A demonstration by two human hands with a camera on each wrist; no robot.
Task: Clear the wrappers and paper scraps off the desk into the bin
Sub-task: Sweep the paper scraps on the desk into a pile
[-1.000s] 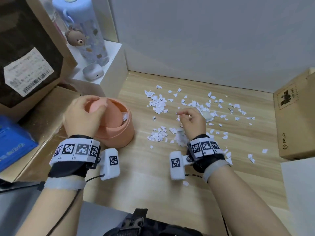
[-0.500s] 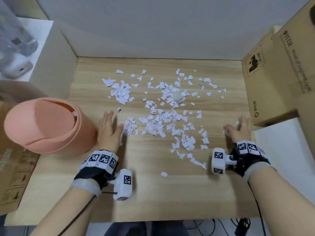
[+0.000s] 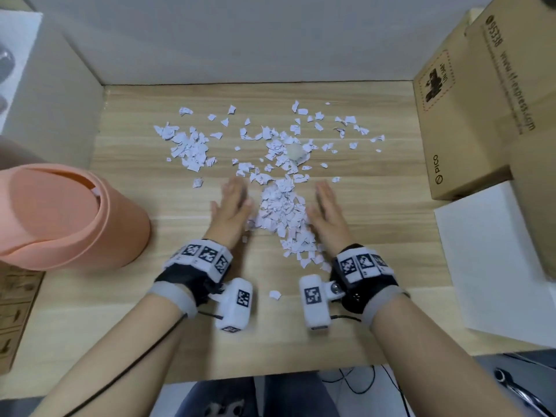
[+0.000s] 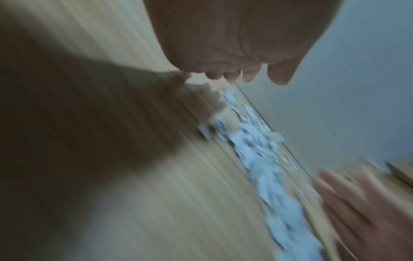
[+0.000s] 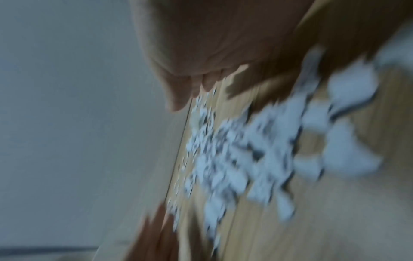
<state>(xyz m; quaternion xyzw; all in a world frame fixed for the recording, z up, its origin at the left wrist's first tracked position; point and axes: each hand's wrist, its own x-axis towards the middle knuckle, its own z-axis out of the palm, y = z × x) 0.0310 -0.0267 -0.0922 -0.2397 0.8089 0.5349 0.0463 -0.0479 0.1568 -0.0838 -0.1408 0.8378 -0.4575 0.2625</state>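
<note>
Hands first: your left hand and right hand both lie flat with straight fingers, gripping nothing, flanking a pile of paper scraps on the counter around its middle. To do this sweep well, I'd keep both hand edges pressed down on the wood and close them evenly, so no pieces slip under the palms. That pile is long and narrow, its long axis running from the near edge toward the back edge. Looser scraps lie spread behind it toward the back edge, with a pale crumpled wrapper among them. One stray bit sits nearer the front edge. Your pink bin stands at the left edge.
</note>
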